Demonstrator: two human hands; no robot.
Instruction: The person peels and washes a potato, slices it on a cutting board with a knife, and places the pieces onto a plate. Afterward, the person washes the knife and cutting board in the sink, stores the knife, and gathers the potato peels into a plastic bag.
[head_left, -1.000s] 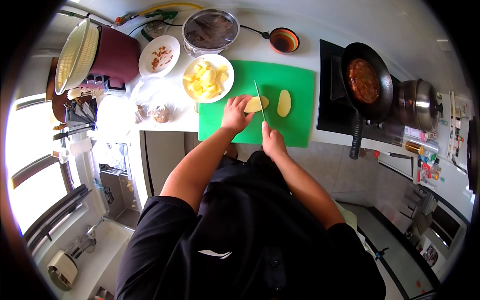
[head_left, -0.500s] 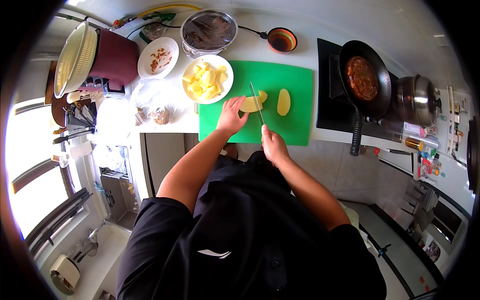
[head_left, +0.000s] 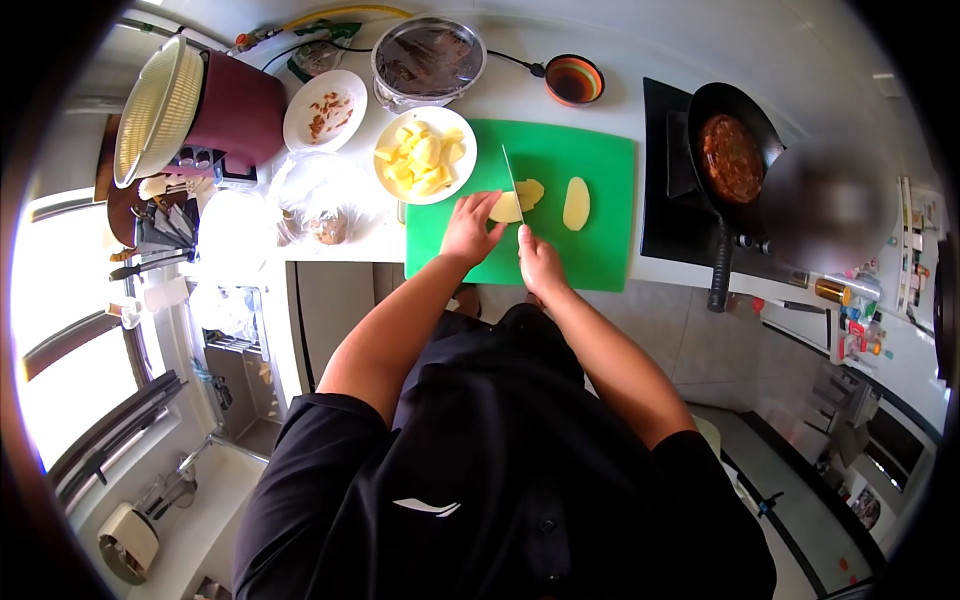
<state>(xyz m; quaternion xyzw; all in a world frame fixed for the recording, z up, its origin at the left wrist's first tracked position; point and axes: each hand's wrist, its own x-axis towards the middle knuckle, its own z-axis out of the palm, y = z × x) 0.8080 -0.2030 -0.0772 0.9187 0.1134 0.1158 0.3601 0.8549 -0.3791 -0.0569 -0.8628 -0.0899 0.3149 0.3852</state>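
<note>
The fingers of my left hand (head_left: 472,228) press on a peeled potato piece (head_left: 506,208) lying on the green cutting board (head_left: 590,262). My right hand (head_left: 541,264) is closed round the handle of a kitchen knife (head_left: 513,185). The blade crosses the potato just right of my left fingertips. Beyond the blade lie cut potato pieces (head_left: 533,192). Farther right, a potato half (head_left: 576,204) rests apart on the board. A white bowl (head_left: 463,178) heaped with potato chunks (head_left: 425,157) stands at the board's upper left corner.
A black frying pan (head_left: 770,135) with reddish-brown food sits on the dark stove (head_left: 657,225) at right; a round shape beside it is blurred. Behind the board are a small bowl (head_left: 574,80) and a film-covered container (head_left: 429,60). A white dish (head_left: 300,120) and plastic bag (head_left: 315,190) lie left.
The knife has shifted left along the potato, toward my left fingertips. More cut potato now lies right of the blade. The whole view has moved slightly.
</note>
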